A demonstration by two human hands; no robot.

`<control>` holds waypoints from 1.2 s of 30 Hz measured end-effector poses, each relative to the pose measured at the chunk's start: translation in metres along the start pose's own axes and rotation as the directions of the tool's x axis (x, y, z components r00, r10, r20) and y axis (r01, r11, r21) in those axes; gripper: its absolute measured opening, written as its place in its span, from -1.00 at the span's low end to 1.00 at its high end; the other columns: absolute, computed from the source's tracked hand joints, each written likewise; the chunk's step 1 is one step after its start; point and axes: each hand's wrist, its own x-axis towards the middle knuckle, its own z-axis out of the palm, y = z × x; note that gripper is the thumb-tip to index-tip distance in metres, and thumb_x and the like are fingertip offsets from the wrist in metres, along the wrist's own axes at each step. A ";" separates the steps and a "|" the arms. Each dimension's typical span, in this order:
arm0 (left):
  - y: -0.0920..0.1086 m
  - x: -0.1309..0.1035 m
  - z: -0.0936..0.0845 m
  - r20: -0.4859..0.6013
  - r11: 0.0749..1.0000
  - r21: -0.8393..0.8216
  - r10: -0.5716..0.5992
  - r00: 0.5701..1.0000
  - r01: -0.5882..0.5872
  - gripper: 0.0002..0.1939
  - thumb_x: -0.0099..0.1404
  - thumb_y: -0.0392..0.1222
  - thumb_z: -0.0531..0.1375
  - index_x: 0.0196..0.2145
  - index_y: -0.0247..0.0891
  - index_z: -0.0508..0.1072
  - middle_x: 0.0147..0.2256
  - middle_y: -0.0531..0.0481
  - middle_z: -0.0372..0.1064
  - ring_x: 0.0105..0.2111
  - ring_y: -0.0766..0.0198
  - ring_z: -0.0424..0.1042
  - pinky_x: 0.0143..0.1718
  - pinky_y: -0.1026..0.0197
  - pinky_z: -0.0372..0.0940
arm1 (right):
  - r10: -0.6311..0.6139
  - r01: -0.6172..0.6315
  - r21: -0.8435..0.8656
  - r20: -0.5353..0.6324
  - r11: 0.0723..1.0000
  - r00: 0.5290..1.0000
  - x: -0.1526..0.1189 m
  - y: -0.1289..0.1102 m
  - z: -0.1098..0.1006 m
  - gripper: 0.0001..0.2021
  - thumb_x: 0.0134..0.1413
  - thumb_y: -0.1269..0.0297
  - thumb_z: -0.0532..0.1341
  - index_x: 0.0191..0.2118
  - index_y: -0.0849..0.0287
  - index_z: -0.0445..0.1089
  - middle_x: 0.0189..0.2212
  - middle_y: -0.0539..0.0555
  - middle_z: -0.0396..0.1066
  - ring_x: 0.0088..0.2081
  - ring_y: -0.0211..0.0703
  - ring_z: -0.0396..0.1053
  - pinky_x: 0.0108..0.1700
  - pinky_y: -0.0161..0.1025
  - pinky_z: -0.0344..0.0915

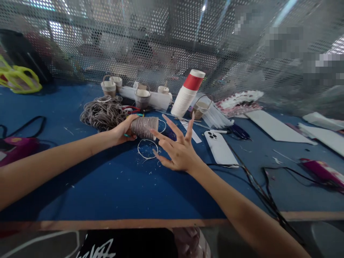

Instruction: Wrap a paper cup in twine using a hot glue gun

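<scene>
My left hand is wrapped round the base end of a paper cup wound with grey-brown cord, held on its side above the table. Something teal, perhaps a scissor handle, shows by those fingers; its kind is unclear. My right hand has its fingers spread just right of the cup, thumb and index nearest its rim. Whether a fingertip touches the cup I cannot tell. A thin white ring lies on the table below the cup. Behind my left hand is a heap of loose grey cord.
A tilted stack of paper cups stands behind my hands, among several small handled baskets. White glue sticks lie beside them. A white phone and black cables are at right. Purple tools rest at both sides. Perforated metal mesh rises behind.
</scene>
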 end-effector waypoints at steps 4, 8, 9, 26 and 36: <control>0.006 -0.004 0.001 -0.094 0.974 -0.052 -0.226 0.970 0.222 -0.68 0.11 0.11 0.24 -0.47 -0.22 0.38 -0.60 -0.01 0.22 -0.58 0.28 0.22 -0.60 0.24 0.23 | -0.096 0.095 -0.020 -0.031 0.995 0.995 -0.002 0.001 -0.001 -0.88 0.22 0.20 0.18 -0.34 0.05 0.38 0.12 -0.07 0.49 0.34 0.21 0.12 0.34 0.43 -0.76; 0.006 -0.004 -0.001 -0.118 0.966 -0.115 -0.247 0.962 0.234 -0.66 0.13 0.12 0.23 -0.47 -0.22 0.37 -0.60 -0.04 0.24 -0.58 0.27 0.23 -0.60 0.22 0.23 | -0.194 0.195 0.017 -0.063 0.981 0.979 -0.004 0.001 0.002 -0.86 0.25 0.21 0.15 -0.35 0.04 0.36 0.12 -0.10 0.48 0.31 0.11 0.19 0.36 0.39 -0.75; 0.006 -0.003 -0.002 -0.104 0.967 -0.122 -0.238 0.966 0.225 -0.67 0.14 0.12 0.22 -0.47 -0.22 0.37 -0.60 -0.04 0.23 -0.59 0.28 0.23 -0.60 0.23 0.23 | -0.183 0.184 0.017 -0.073 0.983 0.980 -0.003 0.001 0.004 -0.87 0.24 0.22 0.15 -0.34 0.04 0.35 0.15 -0.11 0.46 0.32 0.12 0.18 0.36 0.40 -0.74; 0.009 -0.002 -0.012 0.162 0.792 -0.528 -0.260 0.952 0.306 -0.57 0.47 0.01 -0.09 -0.06 -0.37 0.40 -0.47 -0.13 0.48 -0.57 0.31 0.45 -0.51 0.35 0.40 | -0.057 0.078 0.090 -0.217 0.993 0.974 0.000 0.001 -0.002 -0.93 0.19 0.28 0.19 -0.31 0.02 0.26 0.08 -0.01 0.51 0.24 0.10 0.25 0.39 0.47 -0.35; -0.005 -0.010 -0.015 0.297 0.931 -0.361 0.059 0.953 0.055 -0.29 -0.10 -0.49 0.33 0.06 -0.20 0.37 -0.18 -0.10 0.55 -0.04 0.01 0.54 0.14 -0.08 0.33 | 0.084 0.003 0.209 -0.403 0.978 0.911 -0.010 0.001 -0.011 -0.73 0.08 0.53 0.23 -0.30 -0.01 0.17 -0.49 -0.05 0.39 -0.49 -0.24 0.36 -0.46 -0.24 0.41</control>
